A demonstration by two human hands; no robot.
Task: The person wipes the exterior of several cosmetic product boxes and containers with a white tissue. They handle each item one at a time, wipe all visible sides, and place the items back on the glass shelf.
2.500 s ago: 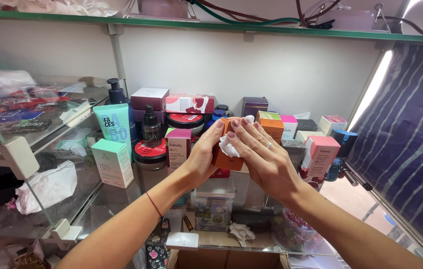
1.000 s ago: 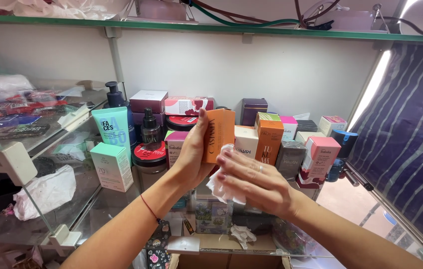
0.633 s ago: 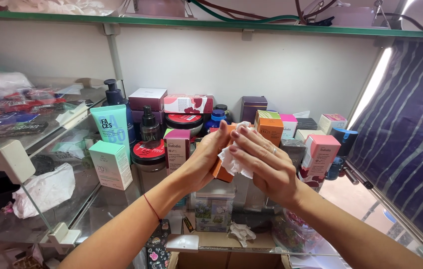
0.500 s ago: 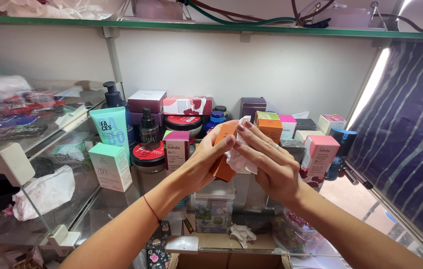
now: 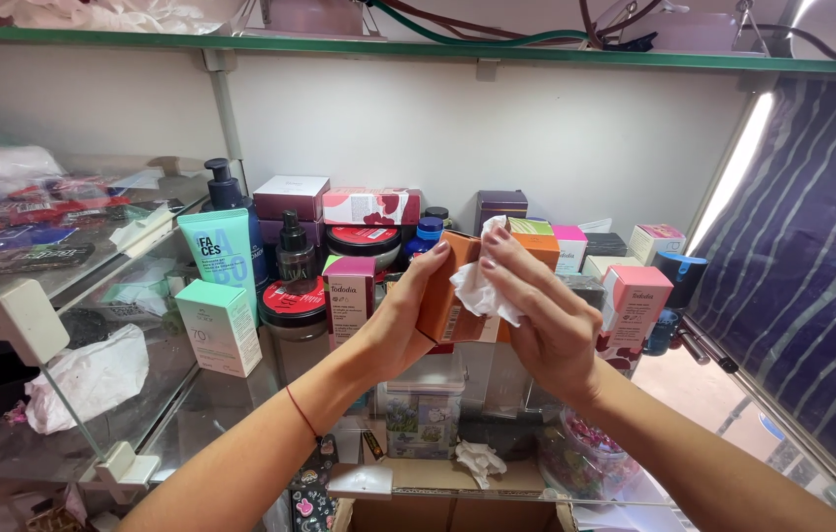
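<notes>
Orange carton point(image 5: 444, 294), a small upright box, is being held at mid-frame above a glass shelf point(image 5: 211, 414), in front of a crowded row of cosmetic packages. Left hand point(image 5: 400, 325) is clamping it from behind and below, with the thumb lying along the near face and the fingers wrapping the far side. Right hand point(image 5: 546, 315) is pressing a crumpled white tissue point(image 5: 482, 286) flat against the carton's right face, its fingers closing together over the wad, so that tissue and carton are touching. A thin red cord point(image 5: 301, 414) is circling the left wrist.

Behind the hands, a second orange box point(image 5: 539, 241) with a green top is standing on the shelf, partly hidden by the tissue. To the left, a magenta box point(image 5: 349, 296) is standing just beside a dark jar with a red lid point(image 5: 292, 305), and a pale green box point(image 5: 221, 325) is standing nearer the shelf edge. A mint tube point(image 5: 221, 251) is leaning against a dark pump bottle point(image 5: 226, 187). To the right, a pink-and-white box point(image 5: 635, 305) is standing near a blue-capped container point(image 5: 679, 271). Below the shelf, another crumpled white scrap point(image 5: 480, 461), probably tissue, is lying on a lower level, though the glass is blurring it.
</notes>
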